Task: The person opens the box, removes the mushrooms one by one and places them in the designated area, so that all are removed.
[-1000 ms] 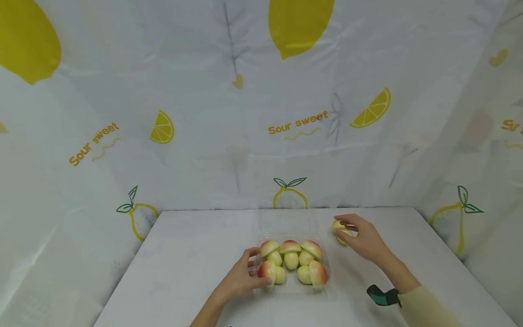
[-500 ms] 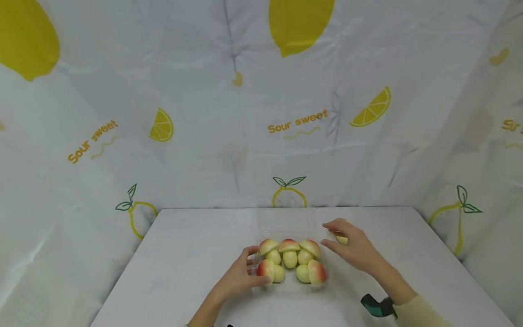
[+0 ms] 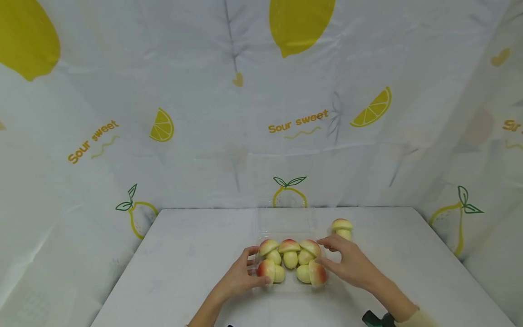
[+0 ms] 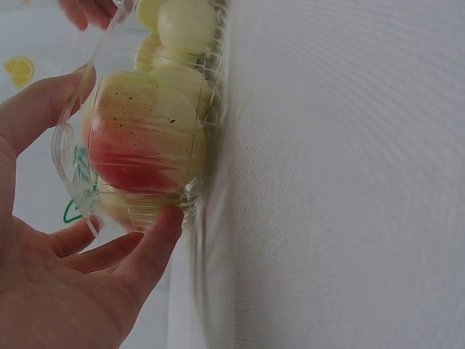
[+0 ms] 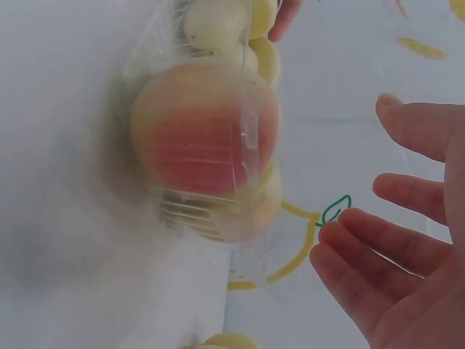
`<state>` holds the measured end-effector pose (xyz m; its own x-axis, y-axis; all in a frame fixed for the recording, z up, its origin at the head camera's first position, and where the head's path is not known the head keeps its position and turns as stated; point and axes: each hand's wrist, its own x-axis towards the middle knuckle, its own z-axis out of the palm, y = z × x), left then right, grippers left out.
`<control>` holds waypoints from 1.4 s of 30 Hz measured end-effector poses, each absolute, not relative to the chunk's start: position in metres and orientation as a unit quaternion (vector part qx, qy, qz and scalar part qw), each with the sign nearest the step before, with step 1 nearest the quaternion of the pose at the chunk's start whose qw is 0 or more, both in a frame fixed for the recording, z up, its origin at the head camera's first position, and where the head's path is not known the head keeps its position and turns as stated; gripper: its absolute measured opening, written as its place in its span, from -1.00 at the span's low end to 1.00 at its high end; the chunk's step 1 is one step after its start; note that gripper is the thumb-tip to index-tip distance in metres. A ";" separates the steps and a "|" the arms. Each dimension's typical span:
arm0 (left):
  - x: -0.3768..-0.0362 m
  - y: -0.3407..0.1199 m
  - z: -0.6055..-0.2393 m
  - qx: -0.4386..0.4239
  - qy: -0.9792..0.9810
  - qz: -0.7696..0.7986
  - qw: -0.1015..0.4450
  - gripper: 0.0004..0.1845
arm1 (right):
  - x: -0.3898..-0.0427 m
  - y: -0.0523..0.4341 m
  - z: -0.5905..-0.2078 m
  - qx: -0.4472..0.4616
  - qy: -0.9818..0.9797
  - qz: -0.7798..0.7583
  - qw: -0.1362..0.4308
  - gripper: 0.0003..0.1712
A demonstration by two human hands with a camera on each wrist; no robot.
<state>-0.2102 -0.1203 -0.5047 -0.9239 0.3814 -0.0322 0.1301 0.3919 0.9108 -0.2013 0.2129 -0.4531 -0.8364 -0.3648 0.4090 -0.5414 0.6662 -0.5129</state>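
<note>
Overhead, a lemon-print cloth lettered "Sour sweet" hangs behind and to both sides of a white table.

Near the table's middle sits a clear plastic box, lid tipped up at the back. Toy mushrooms with red-yellow caps and pale stems fill it: three in the far row, two pairs in the near row. Left wrist view shows a red-blushed cap pressed against the box's ribbed wall, pale stems behind it.

Left hand grips the box's left end: thumb on the near corner, fingers curled round the far side. Wrist view confirms it, thumb on the lower corner and a finger along the rim.

Right hand is at the box's right end, fingers spread apart and only slightly bent, tips at or just beside the wall. Right wrist view shows the fingers apart with a gap to the box; cannot tell for certain whether any tip touches.

One lone mushroom stands upright on the table beyond the right hand, apart from the box.

A dark green strap shows at the right wrist.
</note>
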 end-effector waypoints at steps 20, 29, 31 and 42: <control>-0.209 -0.121 -0.503 0.152 0.827 0.528 0.117 -0.03 | -0.193 0.191 -0.474 0.253 -0.925 0.264 0.108 -0.49; -0.208 -0.120 -0.501 0.156 0.825 0.531 0.116 -0.03 | -0.194 0.194 -0.479 0.271 -0.921 0.240 0.142 -0.48; -0.209 -0.120 -0.502 0.156 0.826 0.529 0.116 -0.03 | -0.194 0.194 -0.481 0.280 -0.918 0.234 0.156 -0.50; -0.211 -0.119 -0.505 0.153 0.826 0.529 0.118 -0.02 | -0.197 0.194 -0.487 0.308 -0.899 0.239 0.198 -0.55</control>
